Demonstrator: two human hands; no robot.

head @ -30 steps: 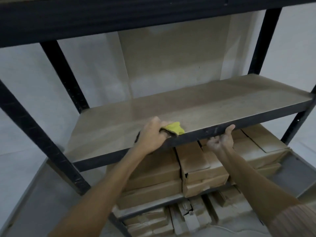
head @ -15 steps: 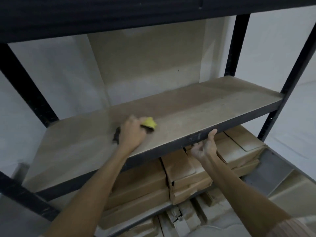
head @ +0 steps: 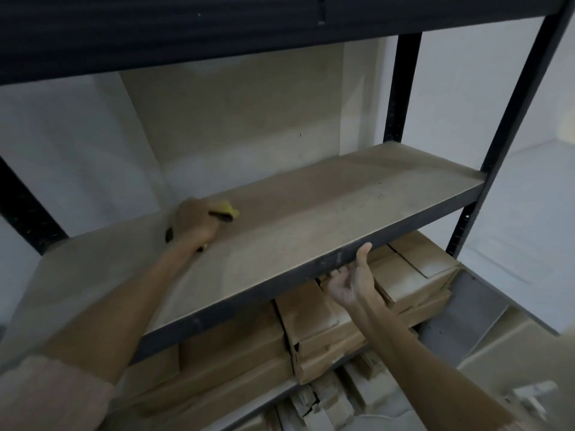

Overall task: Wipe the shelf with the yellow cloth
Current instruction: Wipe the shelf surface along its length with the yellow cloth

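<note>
The shelf (head: pixel 326 213) is a long brown board in a black metal frame, running from lower left to upper right. My left hand (head: pixel 193 222) presses the yellow cloth (head: pixel 228 209) flat on the board near its back edge, left of middle. Only a yellow corner with a dark trim shows past my fingers. My right hand (head: pixel 351 279) grips the black front rail of the shelf from below, thumb up against the rail's face.
Brown cardboard boxes (head: pixel 311 318) are stacked on the lower shelf under the board. Black uprights (head: pixel 401 91) stand at the back and right. A dark upper shelf (head: pixel 217 26) hangs overhead. White wall lies behind, with a beige panel (head: pixel 249 119).
My left hand has slid the yellow cloth from the front edge back toward the wall. My right hand has kept its hold on the front rail. The view has shifted left and closer.
</note>
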